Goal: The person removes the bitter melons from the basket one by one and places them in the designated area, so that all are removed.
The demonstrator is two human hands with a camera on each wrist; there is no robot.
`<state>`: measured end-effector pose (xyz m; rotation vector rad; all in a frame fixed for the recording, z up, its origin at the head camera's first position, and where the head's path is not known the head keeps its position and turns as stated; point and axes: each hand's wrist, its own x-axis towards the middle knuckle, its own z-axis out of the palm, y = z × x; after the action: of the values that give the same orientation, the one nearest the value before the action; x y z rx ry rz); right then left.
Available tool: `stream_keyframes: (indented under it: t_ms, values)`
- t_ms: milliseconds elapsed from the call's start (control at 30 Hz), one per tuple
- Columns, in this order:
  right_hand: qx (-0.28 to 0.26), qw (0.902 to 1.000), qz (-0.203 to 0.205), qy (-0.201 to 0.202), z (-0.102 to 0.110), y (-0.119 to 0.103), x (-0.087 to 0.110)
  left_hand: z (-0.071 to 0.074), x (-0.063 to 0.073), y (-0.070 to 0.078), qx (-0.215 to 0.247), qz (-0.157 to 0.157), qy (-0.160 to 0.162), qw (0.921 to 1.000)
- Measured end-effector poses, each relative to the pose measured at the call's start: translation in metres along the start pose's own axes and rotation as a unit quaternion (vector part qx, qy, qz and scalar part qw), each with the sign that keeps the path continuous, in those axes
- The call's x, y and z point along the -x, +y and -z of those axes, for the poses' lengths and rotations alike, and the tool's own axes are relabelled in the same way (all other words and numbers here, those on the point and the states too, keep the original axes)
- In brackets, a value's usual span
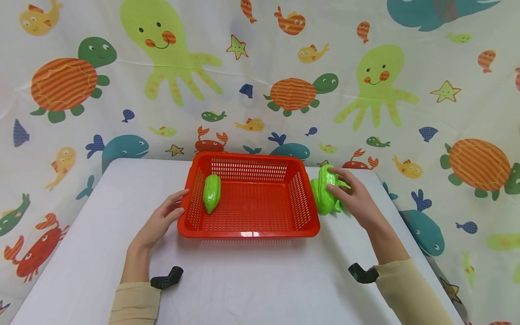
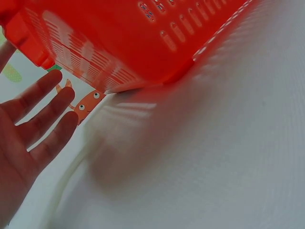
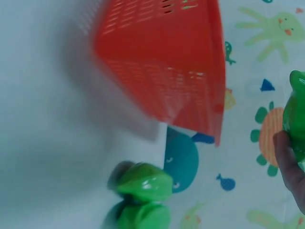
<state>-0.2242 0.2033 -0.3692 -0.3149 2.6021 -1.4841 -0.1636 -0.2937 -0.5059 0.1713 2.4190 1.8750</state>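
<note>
1. A printed cloth [image 1: 260,63] of sea animals (turtles, octopuses, crabs, whales) hangs behind everything.
2. The white table [image 1: 252,280] spreads in front of it, carrying the goods.
3. A red basket [image 1: 252,236], slotted and rectangular, sits toward the table's far edge, between the two hands.
4. The left hand [image 1: 162,219] is at the basket's left side, its fingertips at the rim. Its grip is loose and wide, the visible fingers nearly straight and spread, enclosing nothing.
5. The right hand [image 1: 357,196] is just beyond the basket's right side. Its grip is narrowed to the width of one glossy green piece [image 1: 327,192], with thumb and fingers on opposite sides.
6. That piece lies within the right grip, outside the basket near its right wall and apart from the table pieces in the right wrist view.
7. Two green pieces [image 3: 145,182] lie side by side on the table, near the right hand.
8. Another green lump [image 1: 211,193] (elongated, pointed at one end) rests inside the basket by its left wall.
</note>
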Motion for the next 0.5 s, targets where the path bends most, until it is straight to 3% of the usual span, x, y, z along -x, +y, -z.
stream_keyframes:
  t_ms: [500]
  values:
    - [0.035, 0.9975, -0.056, -0.025, 0.003, 0.052, 0.019, -0.001, 0.001, 0.002, 0.004, -0.002, 0.001, 1.0000]
